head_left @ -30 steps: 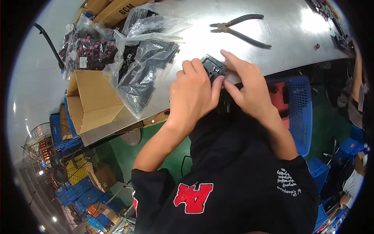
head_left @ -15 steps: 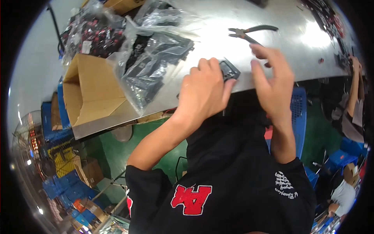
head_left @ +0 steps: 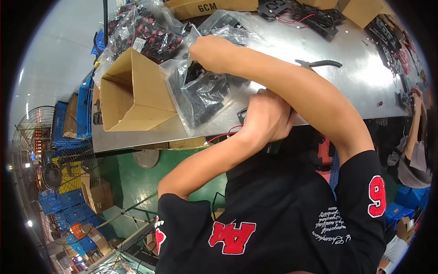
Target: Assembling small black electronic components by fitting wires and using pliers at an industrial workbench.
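My left hand (head_left: 269,114) is closed around a black plastic part (head_left: 242,115) at the front edge of the metal table; most of it is hidden by the hand, and a red wire (head_left: 227,134) trails beside it. My right arm crosses over the left one. At the mouth of a clear plastic bag (head_left: 200,107) of black parts, my right hand (head_left: 212,54) has its fingers curled downward. Whatever those fingers hold is hidden. Black-handled cutting pliers (head_left: 318,64) lie on the table beyond my right forearm.
An open cardboard box (head_left: 153,98) stands at the table's left end. Behind it lies a bag of red and black parts (head_left: 150,34). Black fan-like parts (head_left: 315,20) with red wires are at the back. Another person's hand (head_left: 417,93) works at the far right.
My right hand has swung left across my left arm to the clear bag. My left hand keeps hold of the black part. The view has shifted, showing more of the table's back.
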Demonstrator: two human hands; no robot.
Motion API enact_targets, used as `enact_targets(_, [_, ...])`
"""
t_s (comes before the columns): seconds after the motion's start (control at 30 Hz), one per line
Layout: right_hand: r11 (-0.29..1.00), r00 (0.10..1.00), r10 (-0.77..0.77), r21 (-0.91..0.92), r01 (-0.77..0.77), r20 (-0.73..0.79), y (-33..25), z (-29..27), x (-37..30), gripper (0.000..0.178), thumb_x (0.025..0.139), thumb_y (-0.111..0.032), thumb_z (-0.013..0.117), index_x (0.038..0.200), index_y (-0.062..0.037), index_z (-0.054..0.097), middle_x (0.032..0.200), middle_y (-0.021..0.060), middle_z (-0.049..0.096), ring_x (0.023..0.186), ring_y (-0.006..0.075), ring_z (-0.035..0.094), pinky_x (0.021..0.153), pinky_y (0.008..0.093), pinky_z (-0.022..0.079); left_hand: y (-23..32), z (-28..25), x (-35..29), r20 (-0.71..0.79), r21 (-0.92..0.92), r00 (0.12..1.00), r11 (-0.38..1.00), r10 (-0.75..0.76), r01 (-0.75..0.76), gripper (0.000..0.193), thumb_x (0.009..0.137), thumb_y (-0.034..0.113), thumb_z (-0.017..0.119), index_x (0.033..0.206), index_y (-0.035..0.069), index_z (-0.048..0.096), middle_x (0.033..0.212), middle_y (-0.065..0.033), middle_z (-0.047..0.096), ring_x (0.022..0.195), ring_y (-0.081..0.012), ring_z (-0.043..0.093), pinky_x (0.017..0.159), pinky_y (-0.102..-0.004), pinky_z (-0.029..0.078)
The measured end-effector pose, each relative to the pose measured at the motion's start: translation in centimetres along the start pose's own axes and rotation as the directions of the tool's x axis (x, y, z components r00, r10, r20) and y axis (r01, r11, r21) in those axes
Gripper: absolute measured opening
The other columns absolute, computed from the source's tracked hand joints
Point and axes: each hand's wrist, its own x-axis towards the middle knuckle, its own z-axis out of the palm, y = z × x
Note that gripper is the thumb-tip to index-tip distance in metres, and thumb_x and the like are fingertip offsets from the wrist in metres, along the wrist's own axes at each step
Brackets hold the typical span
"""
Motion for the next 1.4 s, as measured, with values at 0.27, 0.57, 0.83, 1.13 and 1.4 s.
enact_targets(0.27, [0.994, 0.993, -0.11, -0.01, 0.11, 0.035, -0.4, 0.9, 0.1, 0.012, 0.082, -0.007, 0.064, 0.09, -0.0048, 0.071, 0.098, 0.018, 0.07, 0.091, 0.0379, 0.07, 0.075, 0.047, 0.057, -0.4, 0.8, -0.1, -0.168, -0.018, 0.983, 0.997, 0.075, -0.079, 0.038, 0.091, 0.041, 0.062, 0.098, 0.005, 0.07, 0.091, -0.0134, 0.069, 0.079, -0.0273, 0.067, 0.069, -0.0381, 0.054])
enact_targets(0.57, [0.946, 0.85, 0.007, 0.278, 0.164, -0.526, 0.2, -3.5, -6.1, 0.021, 0.084, -0.012, 0.067, 0.104, -0.008, 0.075, 0.09, 0.0156, 0.069, 0.083, 0.0332, 0.07, 0.072, 0.0402, 0.055, 0.2, 0.2, -0.1, -0.061, 0.094, 0.998, 0.995, -0.016, 0.021, 0.05, 0.092, 0.049, 0.061, 0.096, -0.001, 0.063, 0.084, -0.0142, 0.062, 0.072, -0.0273, 0.066, 0.061, -0.0368, 0.052])
enact_targets(0.83, [0.368, 0.738, 0.672, 0.893, -0.259, -0.063, 0.2, -6.7, -23.5, 0.024, 0.093, -0.004, 0.066, 0.114, 0.0074, 0.07, 0.101, 0.0127, 0.073, 0.093, 0.0195, 0.073, 0.082, 0.0279, 0.057, -1.2, -0.4, -0.1, -0.046, -0.026, 0.998, 0.998, 0.052, -0.053, 0.045, 0.09, 0.044, 0.066, 0.095, 0.001, 0.053, 0.083, -0.0144, 0.058, 0.068, -0.0282, 0.065, 0.061, -0.0384, 0.053])
enact_targets(1.13, [0.574, 0.812, 0.563, 0.779, -0.252, -0.152, 0.0, -2.9, -27.6, 0.021, 0.09, 0.002, 0.067, 0.11, 0.004, 0.072, 0.092, 0.0066, 0.071, 0.082, 0.0113, 0.068, 0.075, 0.0245, 0.054, -2.0, -0.4, 0.9, -0.056, -0.018, 0.984, 0.985, 0.172, -0.173, 0.045, 0.089, 0.043, 0.067, 0.092, 0.002, 0.052, 0.081, -0.0134, 0.057, 0.066, -0.0266, 0.064, 0.057, -0.0359, 0.052])
enact_targets(1.4, [0.529, 0.836, 0.539, 0.814, -0.241, -0.103, 0.5, -1.9, -28.2, 0.021, 0.09, 0.004, 0.064, 0.111, 0.004, 0.069, 0.093, 0.0061, 0.067, 0.08, 0.0117, 0.067, 0.072, 0.0245, 0.054, -1.9, -1.2, 1.1, 0.012, -0.038, 0.985, 0.984, 0.174, -0.173, 0.045, 0.091, 0.042, 0.065, 0.095, 0.0, 0.051, 0.083, -0.0158, 0.057, 0.07, -0.031, 0.063, 0.061, -0.0389, 0.052])
